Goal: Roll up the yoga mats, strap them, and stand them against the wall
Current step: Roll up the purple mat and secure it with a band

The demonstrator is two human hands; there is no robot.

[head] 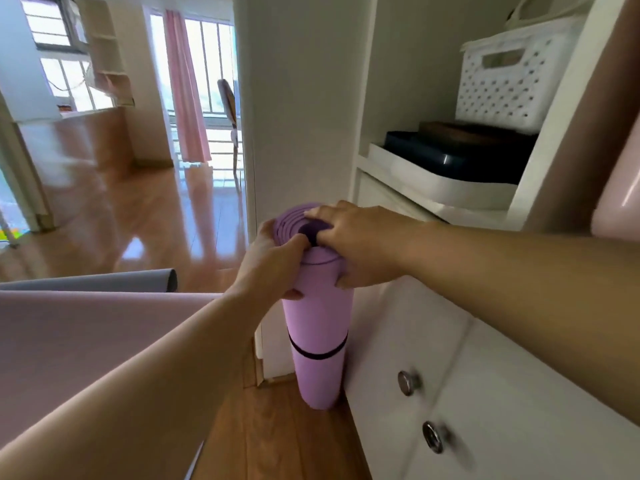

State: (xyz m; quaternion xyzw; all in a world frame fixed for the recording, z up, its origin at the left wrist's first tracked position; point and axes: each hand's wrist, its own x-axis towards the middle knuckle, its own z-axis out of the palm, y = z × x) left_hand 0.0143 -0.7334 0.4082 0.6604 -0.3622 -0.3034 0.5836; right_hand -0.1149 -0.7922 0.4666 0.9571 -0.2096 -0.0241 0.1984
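A rolled purple yoga mat (pixel 317 327) stands upright on the wooden floor in the corner between the white wall (pixel 298 116) and a white cabinet (pixel 415 358). A dark strap (pixel 317 353) circles it below the middle. My left hand (pixel 273 261) grips the roll's top from the left. My right hand (pixel 353 244) lies over the top end, with fingers on its dark centre and thumb down the side. A flat pink mat (pixel 86 337) lies unrolled at lower left. A grey mat (pixel 104 280) with a curled end lies beyond it.
The white cabinet with round metal knobs (pixel 408 382) runs along the right. Its open shelf holds a white perforated basket (pixel 509 81) and dark flat items on a white tray (pixel 443 181). Wooden floor (pixel 138 220) stretches left toward windows and a pink curtain (pixel 187 91).
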